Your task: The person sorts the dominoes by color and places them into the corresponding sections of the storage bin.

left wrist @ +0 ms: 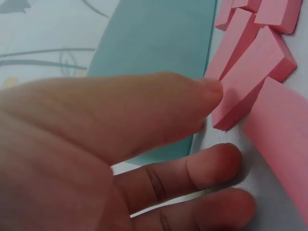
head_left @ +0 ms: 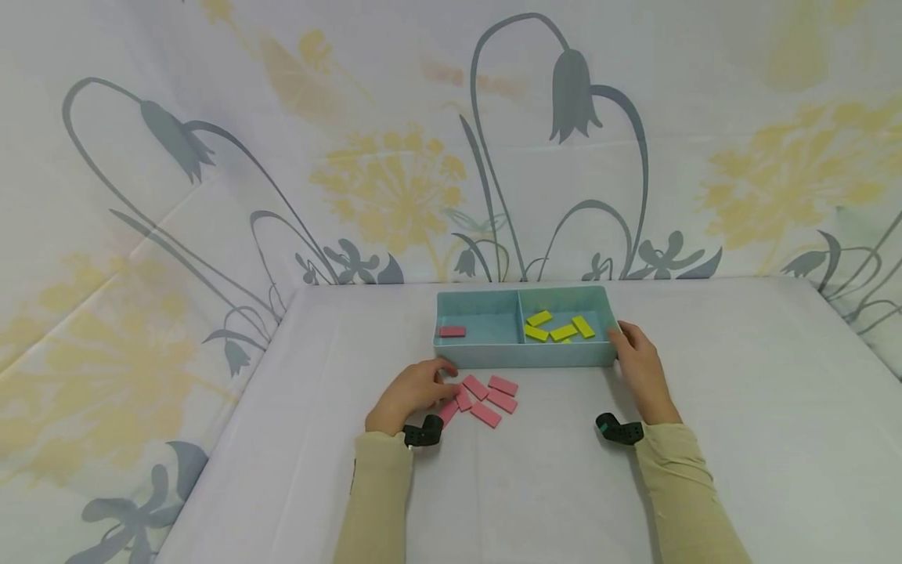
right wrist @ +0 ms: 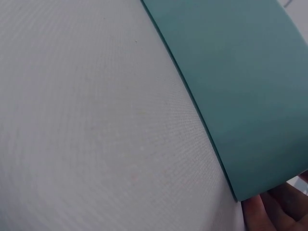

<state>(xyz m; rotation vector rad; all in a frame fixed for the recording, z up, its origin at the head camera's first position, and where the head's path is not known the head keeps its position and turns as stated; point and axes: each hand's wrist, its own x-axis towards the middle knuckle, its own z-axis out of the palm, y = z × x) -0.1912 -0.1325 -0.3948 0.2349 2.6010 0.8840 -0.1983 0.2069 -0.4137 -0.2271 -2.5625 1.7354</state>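
A light teal two-compartment box (head_left: 521, 356) stands on the white cloth, its divider running front to back. One pink block (head_left: 452, 331) lies in its left compartment, and several yellow blocks (head_left: 564, 333) lie in the right one. My right hand (head_left: 643, 368) grips the box at its right front corner; in the right wrist view the fingers (right wrist: 274, 211) show behind that corner. In front of the box, my left hand (head_left: 414, 388) is over loose pink blocks (head_left: 486, 414). Its thumb tip overlaps one pink block (left wrist: 255, 77) in the left wrist view, while its other fingers (left wrist: 211, 166) stay apart from the thumb.
White cloth (head_left: 543, 486) covers the table. Behind it rises a flower-patterned backdrop (head_left: 395, 204), close to the back of the box. A dark camera band sits on each wrist, over light sleeves (head_left: 377, 501).
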